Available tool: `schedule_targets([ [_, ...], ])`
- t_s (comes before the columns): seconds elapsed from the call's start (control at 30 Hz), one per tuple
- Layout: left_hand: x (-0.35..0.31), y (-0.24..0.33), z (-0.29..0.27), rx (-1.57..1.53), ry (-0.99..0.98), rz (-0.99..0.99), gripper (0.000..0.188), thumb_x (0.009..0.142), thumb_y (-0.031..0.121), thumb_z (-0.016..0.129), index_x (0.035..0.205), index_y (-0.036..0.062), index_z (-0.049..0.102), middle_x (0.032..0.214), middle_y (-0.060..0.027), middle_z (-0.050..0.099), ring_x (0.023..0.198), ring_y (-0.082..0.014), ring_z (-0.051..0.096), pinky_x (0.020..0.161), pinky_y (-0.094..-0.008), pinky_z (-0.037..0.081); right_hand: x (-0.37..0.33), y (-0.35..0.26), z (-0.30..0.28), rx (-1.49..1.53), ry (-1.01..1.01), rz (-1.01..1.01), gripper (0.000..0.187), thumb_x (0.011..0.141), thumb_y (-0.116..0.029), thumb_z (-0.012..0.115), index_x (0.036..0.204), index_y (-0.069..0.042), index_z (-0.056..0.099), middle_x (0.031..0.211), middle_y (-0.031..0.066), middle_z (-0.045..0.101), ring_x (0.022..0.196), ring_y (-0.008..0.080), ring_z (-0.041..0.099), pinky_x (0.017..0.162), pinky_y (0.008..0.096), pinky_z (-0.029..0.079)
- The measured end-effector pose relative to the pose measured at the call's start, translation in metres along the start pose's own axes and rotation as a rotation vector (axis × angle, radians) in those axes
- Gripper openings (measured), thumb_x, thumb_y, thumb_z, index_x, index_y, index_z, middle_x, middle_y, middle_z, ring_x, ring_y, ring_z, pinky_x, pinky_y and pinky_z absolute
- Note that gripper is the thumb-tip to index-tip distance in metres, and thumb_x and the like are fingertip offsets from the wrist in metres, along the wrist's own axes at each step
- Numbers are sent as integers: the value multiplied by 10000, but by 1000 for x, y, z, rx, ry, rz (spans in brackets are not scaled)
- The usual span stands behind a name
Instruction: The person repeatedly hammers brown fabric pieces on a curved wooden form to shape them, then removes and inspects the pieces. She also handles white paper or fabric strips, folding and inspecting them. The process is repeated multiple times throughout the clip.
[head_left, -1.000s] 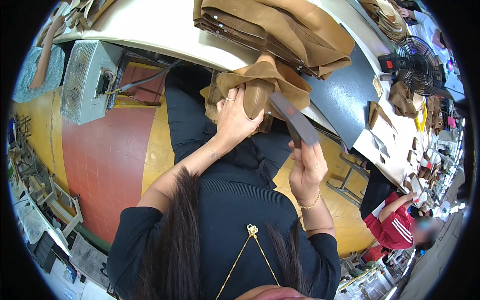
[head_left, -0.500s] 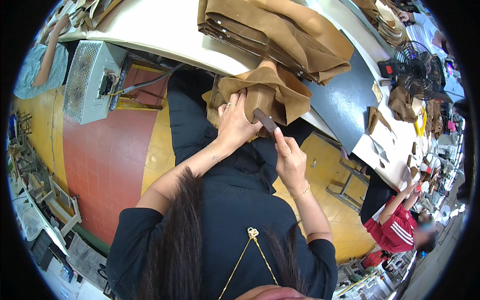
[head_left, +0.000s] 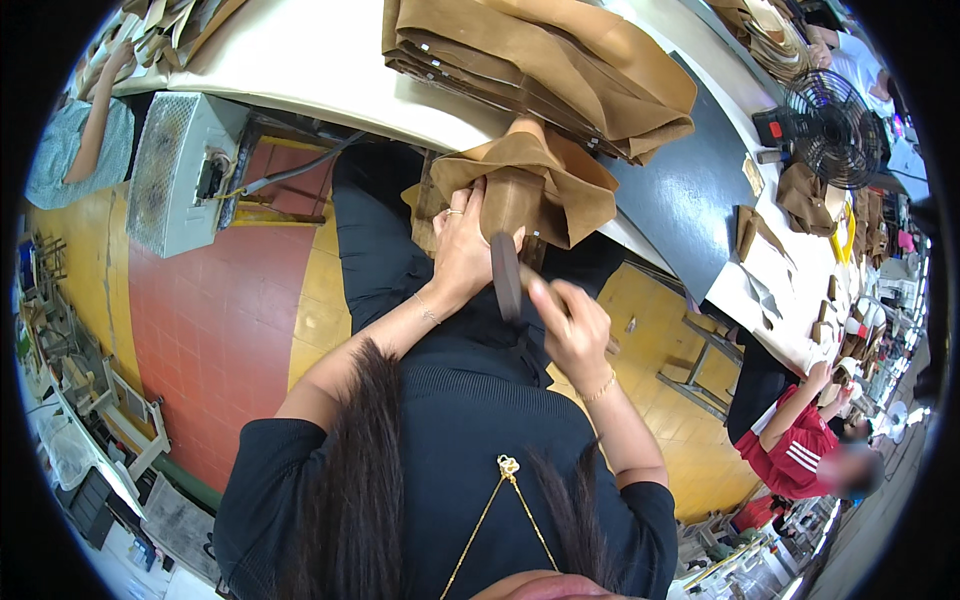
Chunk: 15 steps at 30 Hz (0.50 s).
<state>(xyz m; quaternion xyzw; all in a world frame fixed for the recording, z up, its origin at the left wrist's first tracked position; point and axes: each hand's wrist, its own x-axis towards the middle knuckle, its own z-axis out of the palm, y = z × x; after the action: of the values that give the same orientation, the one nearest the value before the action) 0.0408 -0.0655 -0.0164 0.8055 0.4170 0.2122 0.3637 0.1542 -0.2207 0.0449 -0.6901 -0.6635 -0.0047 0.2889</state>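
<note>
A brown leather piece point(head_left: 512, 200), folded and flaring at its far side, sits over my lap at the table's edge. My left hand point(head_left: 464, 248) presses on its near left side, fingers closed along the fold. Wrapped round a light wooden handle, my right hand point(head_left: 574, 328) holds a hammer point(head_left: 506, 278). Its long dark head points away from me, the far end at the leather's near edge; whether they touch I cannot tell. Part of a wooden support point(head_left: 425, 205) shows under the leather.
A stack of brown leather pieces point(head_left: 540, 70) lies on the white table point(head_left: 300, 60), beside a dark flat board point(head_left: 670, 180). A black fan point(head_left: 830, 128) stands at the right. A grey metal box point(head_left: 180, 172) is at the left. Co-workers sit at both sides, one in red point(head_left: 790, 450).
My right hand has moved slightly down, and the hammer has swung so that its head points more straight away from me. My left hand stays on the leather piece.
</note>
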Motion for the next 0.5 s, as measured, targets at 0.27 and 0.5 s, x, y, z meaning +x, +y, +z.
schedule_targets([
  [0.27,-1,-8,11,30,91,76,863,774,385,782,1431,-50,431,1246,-183,527,1156,-316,518,976,-452,367,-7,2,8,-1,-42,10,590,742,9,691,1272,-250,666,929,79,627,690,210,614,586,315,513],
  [0.5,-2,-1,7,25,86,59,822,754,311,818,1416,-24,466,1261,-187,542,1143,-332,538,953,-431,400,-5,5,0,119,25,20,607,760,38,707,1318,-187,631,902,87,641,679,244,634,576,339,520],
])
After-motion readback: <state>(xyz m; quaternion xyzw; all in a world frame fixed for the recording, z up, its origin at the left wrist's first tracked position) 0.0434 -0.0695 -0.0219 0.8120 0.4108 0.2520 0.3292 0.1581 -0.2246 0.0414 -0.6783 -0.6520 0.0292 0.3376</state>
